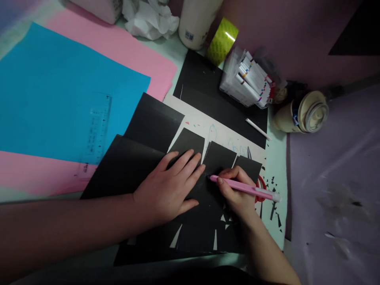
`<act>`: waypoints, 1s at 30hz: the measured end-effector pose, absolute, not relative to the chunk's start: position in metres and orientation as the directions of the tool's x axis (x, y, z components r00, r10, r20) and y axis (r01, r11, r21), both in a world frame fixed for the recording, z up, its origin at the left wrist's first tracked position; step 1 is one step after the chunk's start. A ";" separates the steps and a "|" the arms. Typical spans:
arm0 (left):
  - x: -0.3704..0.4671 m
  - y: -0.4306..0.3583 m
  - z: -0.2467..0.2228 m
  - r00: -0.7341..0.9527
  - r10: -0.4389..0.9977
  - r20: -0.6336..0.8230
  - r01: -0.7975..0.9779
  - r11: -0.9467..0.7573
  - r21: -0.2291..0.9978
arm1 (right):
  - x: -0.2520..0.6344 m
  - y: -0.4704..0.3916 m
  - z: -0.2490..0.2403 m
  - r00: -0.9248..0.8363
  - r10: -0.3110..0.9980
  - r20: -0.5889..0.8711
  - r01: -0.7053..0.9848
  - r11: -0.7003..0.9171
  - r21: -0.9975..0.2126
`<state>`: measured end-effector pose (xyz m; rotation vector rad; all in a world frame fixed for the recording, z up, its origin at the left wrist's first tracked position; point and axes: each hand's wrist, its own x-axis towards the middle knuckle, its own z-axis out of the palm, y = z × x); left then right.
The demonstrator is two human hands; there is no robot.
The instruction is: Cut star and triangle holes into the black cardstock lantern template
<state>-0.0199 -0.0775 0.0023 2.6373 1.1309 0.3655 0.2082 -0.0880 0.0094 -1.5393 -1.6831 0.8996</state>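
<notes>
My left hand (173,184) lies flat with its fingers spread on a black sheet of paper (218,160) that has slits cut into its edges. In my right hand (239,192) is a pink pen (246,188), gripped between thumb and fingers. Its dark tip is at the black paper, just right of my left fingertips; whether it touches cannot be made out. Under and beyond my right hand show the red handle (260,189) and a grey blade tip (249,152), probably of one pair of scissors, mostly hidden by the paper.
A clear ruler (99,126) lies on blue paper (53,95) over pink paper (157,65). At the back stand yellow tape (223,41), a box of white markers (246,79) and a lidded cup (303,113). Black scraps (278,219) litter the table's right edge.
</notes>
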 end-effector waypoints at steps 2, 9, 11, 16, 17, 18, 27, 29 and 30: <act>-0.020 -0.078 0.003 0.668 0.732 0.132 0.671 -0.670 0.319 | 0.207 -0.088 0.010 -0.067 0.997 0.028 0.522 0.059 -0.851; -0.019 -0.078 0.002 0.670 0.730 0.136 0.670 -0.673 0.313 | 0.207 -0.088 0.008 -0.018 0.999 0.032 0.520 0.036 -0.853; -0.019 -0.077 0.002 0.670 0.730 0.136 0.670 -0.674 0.311 | 0.207 -0.089 0.007 -0.013 0.999 0.039 0.523 0.040 -0.851; -0.019 -0.077 0.002 0.671 0.729 0.136 0.668 -0.674 0.315 | 0.206 -0.089 0.007 -0.014 0.999 0.051 0.516 0.052 -0.855; -0.019 -0.077 0.002 0.670 0.729 0.138 0.668 -0.674 0.316 | 0.206 -0.089 0.007 -0.015 0.998 0.054 0.513 0.054 -0.857; -0.019 -0.077 0.002 0.670 0.729 0.140 0.667 -0.674 0.316 | 0.206 -0.089 0.007 -0.016 0.998 0.055 0.507 0.056 -0.860; -0.020 -0.077 0.002 0.668 0.729 0.148 0.666 -0.675 0.317 | 0.209 -0.090 0.006 -0.054 0.997 0.058 0.480 0.076 -0.874; -0.019 -0.077 0.001 0.668 0.729 0.150 0.666 -0.676 0.316 | 0.210 -0.090 0.006 -0.052 0.997 0.052 0.471 0.070 -0.879; -0.019 -0.077 0.001 0.668 0.729 0.152 0.666 -0.676 0.315 | 0.210 -0.090 0.006 -0.053 0.997 0.050 0.468 0.069 -0.881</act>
